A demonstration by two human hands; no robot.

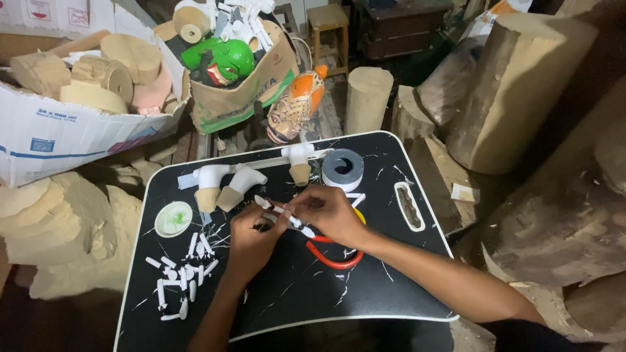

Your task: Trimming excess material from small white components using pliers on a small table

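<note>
**Small white piece held over a black lap table**

A black lap table with a white rim [417,195] is seen from above. At its middle, a slim white stick-like piece [287,216] is pinched between both hands. The left hand [253,238] is curled closed around the piece's lower end; the right hand [329,212] is closed on it from above, fingertips together. Just beneath the right hand, red-handled scissors [332,259] are laid on the table. A heap of short white sticks [179,277] is scattered near the left forearm, with a round pale green lid [173,218] beside it. Three white-painted wooden pegs [228,186] and a grey tape roll [343,167] are set along the far edge. Cardboard boxes of wooden carvings [98,85] are placed beyond.
</note>
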